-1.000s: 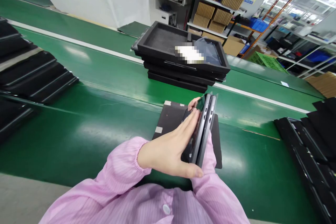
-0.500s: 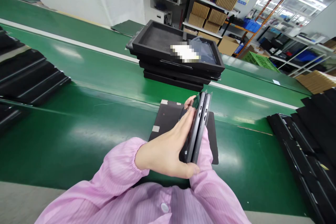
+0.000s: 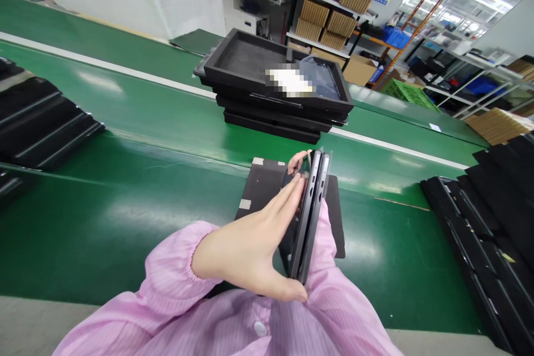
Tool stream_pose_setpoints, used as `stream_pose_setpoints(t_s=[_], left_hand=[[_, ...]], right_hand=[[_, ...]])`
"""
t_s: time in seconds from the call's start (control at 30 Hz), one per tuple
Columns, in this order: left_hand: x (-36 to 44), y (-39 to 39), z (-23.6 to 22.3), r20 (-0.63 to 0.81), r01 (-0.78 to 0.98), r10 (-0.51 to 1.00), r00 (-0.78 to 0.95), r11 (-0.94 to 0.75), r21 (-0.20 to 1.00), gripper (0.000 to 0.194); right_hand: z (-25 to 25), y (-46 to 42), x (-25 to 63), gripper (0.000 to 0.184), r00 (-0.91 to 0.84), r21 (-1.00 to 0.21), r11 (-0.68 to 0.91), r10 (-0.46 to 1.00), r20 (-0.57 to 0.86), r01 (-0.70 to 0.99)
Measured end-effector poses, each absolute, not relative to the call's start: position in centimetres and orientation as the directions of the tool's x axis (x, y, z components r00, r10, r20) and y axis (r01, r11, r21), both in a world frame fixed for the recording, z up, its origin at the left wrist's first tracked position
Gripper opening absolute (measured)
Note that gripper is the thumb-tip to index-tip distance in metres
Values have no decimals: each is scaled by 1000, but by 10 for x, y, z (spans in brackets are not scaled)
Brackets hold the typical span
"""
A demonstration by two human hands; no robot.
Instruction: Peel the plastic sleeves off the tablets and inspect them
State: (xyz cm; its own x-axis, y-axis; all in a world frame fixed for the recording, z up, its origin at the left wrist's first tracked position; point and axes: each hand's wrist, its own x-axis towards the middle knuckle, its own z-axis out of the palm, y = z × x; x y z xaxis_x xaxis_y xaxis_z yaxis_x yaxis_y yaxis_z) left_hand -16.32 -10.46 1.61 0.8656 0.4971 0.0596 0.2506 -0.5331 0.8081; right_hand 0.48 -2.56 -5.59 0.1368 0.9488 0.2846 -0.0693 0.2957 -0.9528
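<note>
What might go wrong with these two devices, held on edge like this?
The two slim dark devices stand side by side with a narrow gap between them, so one might slide against the other if the left hand or right hand eases off. The clear film sticking out past their far end could snag or peel.
</note>
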Motion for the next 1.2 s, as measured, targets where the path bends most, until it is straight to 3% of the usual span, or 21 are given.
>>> stream_pose_setpoints(t_s=[0.13, 0.43, 0.73, 0.93, 1.2], left_hand=[[-165, -107, 19, -18, 312, 488, 873, -530, 789, 142], [-174, -110, 16, 126, 214, 491, 862, -578, 787, 135], [-175, -117, 11, 293, 228, 690, 662, -558, 798, 94], [-169, -120, 20, 258, 371, 760, 596, -546, 751, 96], [-169, -123, 20, 329, 393, 716, 616, -641, 659, 108]], right_hand=[[-58, -24, 1, 65, 190, -932, 347, 927, 324, -103], [-51, -25, -4, 62, 180, -920, 364, 924, 338, -143], [-46, -30, -3, 59, 125, -916, 370, 927, 354, -153], [-41, -34, -4, 59, 73, -914, 387, 922, 381, -124], [-45, -33, -7, 60, 58, -904, 417, 909, 413, -95]])
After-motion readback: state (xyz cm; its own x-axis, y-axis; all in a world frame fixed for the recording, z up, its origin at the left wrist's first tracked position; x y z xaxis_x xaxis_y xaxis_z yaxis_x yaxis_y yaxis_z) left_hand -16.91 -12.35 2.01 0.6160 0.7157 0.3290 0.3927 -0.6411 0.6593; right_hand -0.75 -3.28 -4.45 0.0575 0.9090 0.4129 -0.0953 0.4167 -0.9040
